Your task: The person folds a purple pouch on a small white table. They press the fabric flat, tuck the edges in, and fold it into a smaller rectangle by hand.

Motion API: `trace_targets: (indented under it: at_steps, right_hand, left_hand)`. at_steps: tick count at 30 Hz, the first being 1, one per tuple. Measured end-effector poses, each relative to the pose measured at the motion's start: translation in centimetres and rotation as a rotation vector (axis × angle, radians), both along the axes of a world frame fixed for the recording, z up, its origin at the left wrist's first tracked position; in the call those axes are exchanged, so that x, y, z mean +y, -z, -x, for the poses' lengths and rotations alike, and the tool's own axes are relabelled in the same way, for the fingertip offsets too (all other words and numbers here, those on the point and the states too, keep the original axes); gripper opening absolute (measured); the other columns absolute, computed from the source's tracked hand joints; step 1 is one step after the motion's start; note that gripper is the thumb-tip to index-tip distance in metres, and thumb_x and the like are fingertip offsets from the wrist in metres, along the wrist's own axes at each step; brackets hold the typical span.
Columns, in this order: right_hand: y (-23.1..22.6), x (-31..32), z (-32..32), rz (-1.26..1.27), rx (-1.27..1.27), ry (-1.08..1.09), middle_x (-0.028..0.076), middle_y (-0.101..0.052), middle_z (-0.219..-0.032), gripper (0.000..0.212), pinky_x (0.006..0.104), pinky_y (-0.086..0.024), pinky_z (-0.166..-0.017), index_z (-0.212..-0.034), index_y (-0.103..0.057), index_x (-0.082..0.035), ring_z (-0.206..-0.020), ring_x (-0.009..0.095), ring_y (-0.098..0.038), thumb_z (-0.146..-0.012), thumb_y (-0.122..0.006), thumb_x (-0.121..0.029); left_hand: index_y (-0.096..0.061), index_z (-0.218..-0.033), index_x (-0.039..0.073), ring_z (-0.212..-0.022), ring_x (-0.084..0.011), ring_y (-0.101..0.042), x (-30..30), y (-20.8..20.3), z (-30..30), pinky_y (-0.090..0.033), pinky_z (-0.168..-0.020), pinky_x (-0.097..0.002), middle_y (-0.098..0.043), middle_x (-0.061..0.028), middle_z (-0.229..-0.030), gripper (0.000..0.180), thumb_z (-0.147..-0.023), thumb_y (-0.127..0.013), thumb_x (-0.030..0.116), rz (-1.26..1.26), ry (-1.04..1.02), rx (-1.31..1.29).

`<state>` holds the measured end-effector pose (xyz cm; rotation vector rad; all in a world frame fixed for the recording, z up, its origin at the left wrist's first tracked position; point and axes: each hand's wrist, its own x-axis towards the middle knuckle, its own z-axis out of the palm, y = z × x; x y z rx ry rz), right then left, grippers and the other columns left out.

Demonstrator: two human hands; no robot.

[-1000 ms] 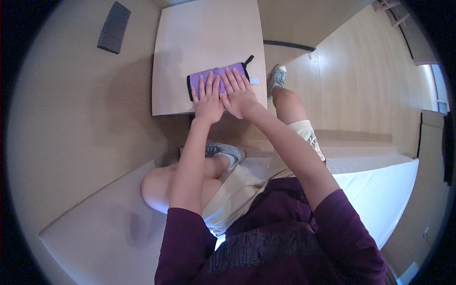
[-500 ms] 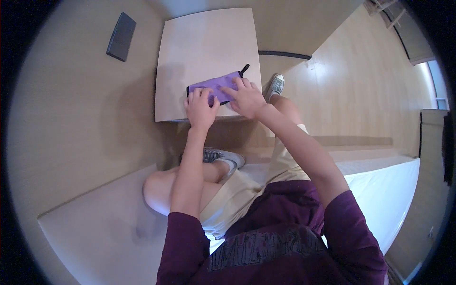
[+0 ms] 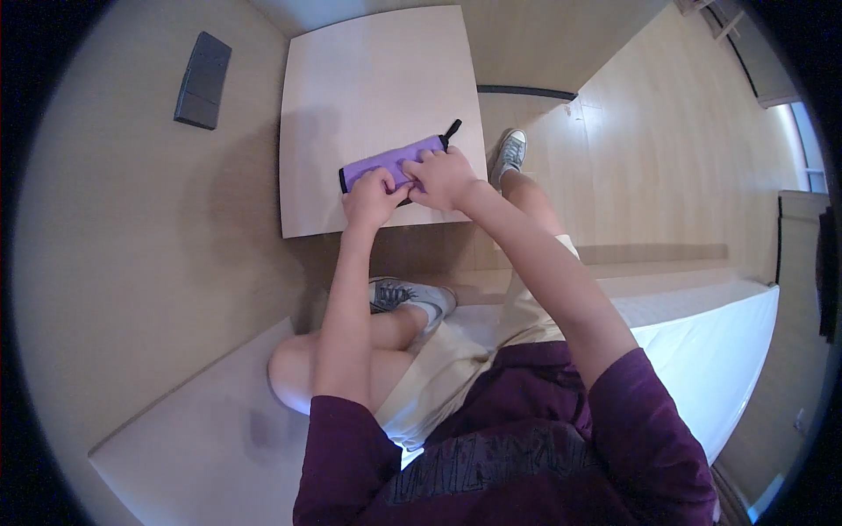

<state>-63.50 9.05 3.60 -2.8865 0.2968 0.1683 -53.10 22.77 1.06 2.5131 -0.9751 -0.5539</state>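
Cloth: purple with black trim, lying on the desk as a wide, shallow band; it sits toward 5 o'clock from the desk's middle, near the side facing the person, with its right end angled up toward 2 o'clock.
Loop: a short black tab standing out from the cloth's right end, pointing to 1 o'clock.
Desk: pale, boxy top, at 12 o'clock from the seated person.
Left hand: at the cloth's 7 o'clock; its grip has the fingers curled onto the fabric, thumb reaching toward 3 o'clock. Whether fabric is pinched inside, I cannot tell.
Right hand: at the cloth's 4 o'clock, fingers bent onto the purple face, the fingertips near the left thumb. Its grip touches the cloth; I cannot tell whether it is clamped.
Near edge: judging by the bent fingers, the step in hand is working this side of the cloth with both hands, perhaps gathering or turning it.
Fingers and thumbs: the next move seems to call for an even hold at 7 and 4 o'clock, with light downward pressure so the cloth does not slide or skew.
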Motion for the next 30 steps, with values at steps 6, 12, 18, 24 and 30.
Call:
trace_targets:
  at_steps: [6,12,18,24,30]
  right_hand:
    - [0.3,-1.3,-0.5,-0.064,0.074,-0.091,0.011,-0.061,-0.102,0.047,0.0412,-0.045,-0.084,-0.109,-0.056,-0.016,-0.1,0.027,-0.059,-0.073,-0.06,-0.047]
    - [-0.4,-1.1,-2.1,-0.114,0.23,-0.063,0.011,-0.059,-0.111,0.054,0.0415,-0.046,-0.087,-0.112,-0.053,-0.015,-0.108,0.026,-0.057,-0.071,-0.069,-0.047]
    - [-0.2,-0.5,-3.0,-0.062,0.301,-0.023,0.013,-0.056,-0.122,0.064,0.043,-0.046,-0.09,-0.122,-0.049,-0.011,-0.114,0.028,-0.055,-0.073,-0.072,-0.045]
    - [0.7,0.0,-3.9,-0.005,0.294,0.014,0.012,-0.056,-0.122,0.072,0.0466,-0.045,-0.089,-0.129,-0.044,-0.013,-0.114,0.027,-0.055,-0.071,-0.074,-0.045]
    - [0.7,0.3,-4.4,-0.012,0.336,0.057,0.011,-0.056,-0.124,0.079,0.0478,-0.044,-0.09,-0.133,-0.041,-0.014,-0.115,0.027,-0.054,-0.069,-0.077,-0.045]
  left_hand:
    - [-0.06,-0.065,0.013,-0.06,-0.0198,-0.06,-0.3,0.3,-0.7,-0.045,-0.057,-0.0352,-0.061,-0.002,-0.061,0.038,-0.062,-0.079,0.046,0.026,-0.07,0.087]
    - [-0.064,-0.066,0.014,-0.061,-0.0174,-0.061,-0.7,1.5,-1.7,-0.046,-0.059,-0.0339,-0.062,-0.0014,-0.061,0.036,-0.06,-0.081,0.045,0.034,-0.082,0.079]
    - [-0.063,-0.062,0.008,-0.053,-0.0146,-0.055,-1.1,2.1,-2.3,-0.044,-0.052,-0.0306,-0.062,-0.0031,-0.06,0.035,-0.061,-0.084,0.036,0.088,-0.112,0.106]
    - [-0.065,-0.062,0.009,-0.054,-0.0157,-0.057,-1.0,2.1,-2.8,-0.046,-0.053,-0.0315,-0.064,-0.005,-0.062,0.034,-0.061,-0.084,0.036,0.087,-0.027,0.011]
    - [-0.067,-0.064,0.009,-0.055,-0.0166,-0.059,-1.1,1.8,-2.9,-0.046,-0.055,-0.0319,-0.065,-0.0053,-0.063,0.033,-0.061,-0.083,0.037,0.056,-0.033,0.029]
